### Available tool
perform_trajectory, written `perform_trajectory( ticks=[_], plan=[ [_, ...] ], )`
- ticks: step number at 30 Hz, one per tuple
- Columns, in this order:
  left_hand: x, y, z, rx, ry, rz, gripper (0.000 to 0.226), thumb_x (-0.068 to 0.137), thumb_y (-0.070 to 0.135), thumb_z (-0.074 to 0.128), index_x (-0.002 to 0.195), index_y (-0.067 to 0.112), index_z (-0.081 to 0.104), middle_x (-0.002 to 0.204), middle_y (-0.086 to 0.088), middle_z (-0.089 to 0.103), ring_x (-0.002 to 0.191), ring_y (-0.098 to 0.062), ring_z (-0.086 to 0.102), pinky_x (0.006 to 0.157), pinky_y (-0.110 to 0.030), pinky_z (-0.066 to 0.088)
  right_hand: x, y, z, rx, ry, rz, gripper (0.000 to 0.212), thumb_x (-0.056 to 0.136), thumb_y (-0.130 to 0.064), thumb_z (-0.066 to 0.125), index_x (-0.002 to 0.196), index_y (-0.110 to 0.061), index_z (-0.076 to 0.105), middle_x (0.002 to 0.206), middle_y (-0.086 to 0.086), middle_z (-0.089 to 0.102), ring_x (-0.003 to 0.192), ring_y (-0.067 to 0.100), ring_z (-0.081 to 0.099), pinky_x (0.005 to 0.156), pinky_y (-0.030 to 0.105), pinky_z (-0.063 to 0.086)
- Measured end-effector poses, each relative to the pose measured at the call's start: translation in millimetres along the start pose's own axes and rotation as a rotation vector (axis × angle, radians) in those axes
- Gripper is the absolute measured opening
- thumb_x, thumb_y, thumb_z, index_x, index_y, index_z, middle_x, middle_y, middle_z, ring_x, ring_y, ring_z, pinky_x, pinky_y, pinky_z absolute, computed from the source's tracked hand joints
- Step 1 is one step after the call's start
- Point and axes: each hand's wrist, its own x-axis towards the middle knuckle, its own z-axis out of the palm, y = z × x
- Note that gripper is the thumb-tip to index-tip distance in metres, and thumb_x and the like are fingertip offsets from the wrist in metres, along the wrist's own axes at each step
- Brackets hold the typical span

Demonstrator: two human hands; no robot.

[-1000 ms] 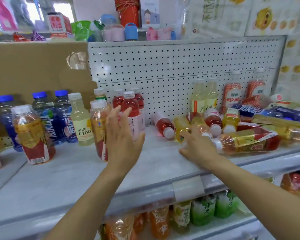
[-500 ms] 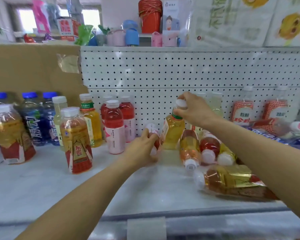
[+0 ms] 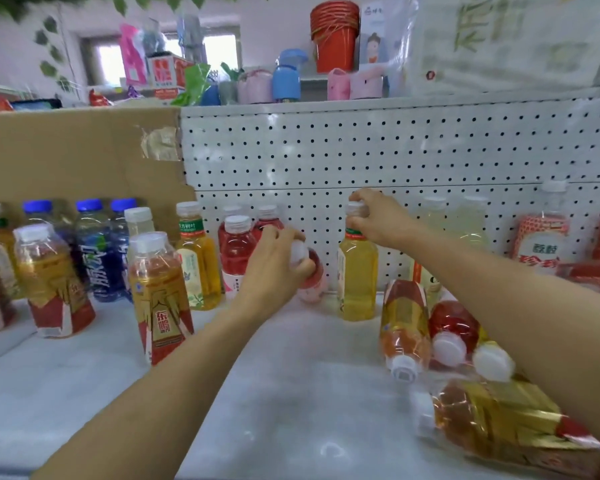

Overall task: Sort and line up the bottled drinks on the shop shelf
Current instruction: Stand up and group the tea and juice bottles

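**Shop shelf, head view.** The white shelf (image 3: pixel 291 393) is backed by a pegboard (image 3: pixel 395 150), with a cardboard sheet (image 3: pixel 77 157) on its left.

- **Bottles not in hand:** An upright row (image 3: pixel 94 258) of capped drinks fills the left side. A fallen heap (image 3: pixel 454 330) lies to the right with its caps towards the viewer, close under the right forearm.
- **Right hand:** The yellow bottle (image 3: pixel 357 282) stands upright near the pegboard, full of pale liquid. The right hand (image 3: pixel 374 216) pinches its white cap from above.
- **Left hand:** The red bottle (image 3: pixel 314 278) is tilted, base down near the pegboard and cap end raised towards the viewer. The left hand (image 3: pixel 278 268) curls its fingers round that cap end.
- **Next move (judgement):** The standing red bottles (image 3: pixel 236 251) are just left of the left hand, so that hand is the nearer one. It probably has to swing the long axis vertical and slide the bottle a short way left. A matching tea bottle (image 3: pixel 200 265) stands beyond them, farther from the right hand.
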Motion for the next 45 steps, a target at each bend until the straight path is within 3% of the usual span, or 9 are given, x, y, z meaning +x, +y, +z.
perform_trajectory(
  ticks=[4, 8, 13, 18, 22, 27, 32, 36, 45],
  plan=[
    [36.9, 8.1, -3.1, 0.030, -0.005, 0.039, 0.039, 0.098, 0.026, 0.056, 0.135, 0.015, 0.051, 0.130, -0.010, 0.050, 0.110, -0.025, 0.055, 0.097, -0.033, 0.043, -6.2, 7.4, -0.9, 0.037, -0.051, -0.006, 0.058, 0.097, -0.019, 0.061, 0.149, -0.022, 0.036, 0.140, 0.010, 0.050, 0.097, 0.019, 0.052, 0.070, 0.025, 0.040],
    [68.0, 8.5, 8.7, 0.206, -0.069, 0.082, 0.035, 0.103, 0.017, 0.047, 0.138, 0.013, 0.047, 0.131, -0.015, 0.053, 0.118, -0.032, 0.048, 0.097, -0.038, 0.038, -27.0, 14.2, -8.4, 0.143, -0.103, 0.053, 0.071, 0.098, -0.017, 0.060, 0.156, -0.027, 0.020, 0.144, 0.006, 0.049, 0.108, 0.020, 0.057, 0.085, 0.032, 0.046],
    [82.1, 5.0, 18.0, 0.313, -0.248, 0.057, 0.064, 0.096, -0.004, 0.046, 0.155, 0.010, 0.027, 0.158, -0.019, 0.027, 0.138, -0.039, 0.037, 0.112, -0.043, 0.033, -65.3, 22.1, -25.4, 0.084, -0.260, 0.042, 0.046, 0.101, -0.021, 0.057, 0.145, -0.028, 0.048, 0.131, -0.009, 0.057, 0.114, 0.010, 0.056, 0.089, 0.023, 0.048],
    [45.0, 20.1, 22.5, 0.220, -0.168, 0.150, 0.064, 0.101, 0.019, 0.049, 0.157, 0.012, 0.019, 0.165, -0.013, 0.009, 0.151, -0.034, 0.007, 0.122, -0.044, 0.011, -117.9, 28.1, -42.9, 0.012, -0.487, 0.040, 0.039, 0.098, -0.038, 0.059, 0.136, -0.041, 0.054, 0.121, -0.025, 0.061, 0.111, -0.005, 0.058, 0.079, 0.006, 0.043],
    [-26.8, 45.2, 36.8, -0.046, -0.334, 0.278, 0.059, 0.097, 0.037, 0.058, 0.149, 0.022, 0.035, 0.154, -0.002, 0.032, 0.137, -0.023, 0.039, 0.112, -0.040, 0.033, -156.3, 39.5, -43.4, -0.011, -0.457, 0.101, 0.049, 0.094, -0.046, 0.061, 0.141, -0.039, 0.049, 0.127, -0.020, 0.060, 0.115, -0.001, 0.057, 0.101, 0.026, 0.045],
    [-59.3, 55.0, 51.9, -0.152, -0.660, 0.094, 0.066, 0.095, 0.050, 0.058, 0.151, 0.028, 0.031, 0.154, 0.003, 0.028, 0.118, -0.018, 0.057, 0.104, -0.043, 0.048, -192.4, 52.4, -30.6, -0.088, -0.332, 0.094, 0.047, 0.093, -0.046, 0.060, 0.138, -0.041, 0.050, 0.120, -0.026, 0.055, 0.098, -0.014, 0.051, 0.081, 0.014, 0.039],
    [-54.6, 70.7, 60.9, -0.352, -0.653, -0.152, 0.065, 0.093, 0.047, 0.063, 0.145, 0.019, 0.037, 0.137, -0.003, 0.052, 0.116, -0.022, 0.059, 0.096, -0.045, 0.054, -213.3, 54.6, -25.9, -0.074, -0.166, 0.027, 0.040, 0.092, -0.057, 0.055, 0.126, -0.036, 0.062, 0.119, -0.014, 0.065, 0.104, 0.005, 0.059, 0.089, 0.030, 0.051],
    [-54.9, 82.9, 75.6, -0.309, -0.633, -0.278, 0.085, 0.083, 0.061, 0.068, 0.146, 0.018, 0.030, 0.130, -0.005, 0.057, 0.112, -0.027, 0.061, 0.093, -0.049, 0.054, -235.2, 64.9, -45.9, -0.074, -0.357, 0.096, 0.080, 0.061, -0.092, 0.052, 0.125, -0.045, 0.055, 0.111, -0.027, 0.060, 0.094, -0.005, 0.056, 0.080, 0.022, 0.047],
    [-74.2, 77.7, 75.5, -0.289, -0.432, -0.418, 0.057, 0.077, 0.038, 0.074, 0.122, 0.017, 0.046, 0.102, -0.003, 0.062, 0.090, -0.022, 0.063, 0.068, -0.037, 0.055, -244.5, 77.7, -57.5, -0.257, -0.451, -0.040, 0.062, 0.070, -0.071, 0.069, 0.121, -0.048, 0.042, 0.110, -0.024, 0.051, 0.092, -0.004, 0.048, 0.071, 0.018, 0.036]
  ],
)
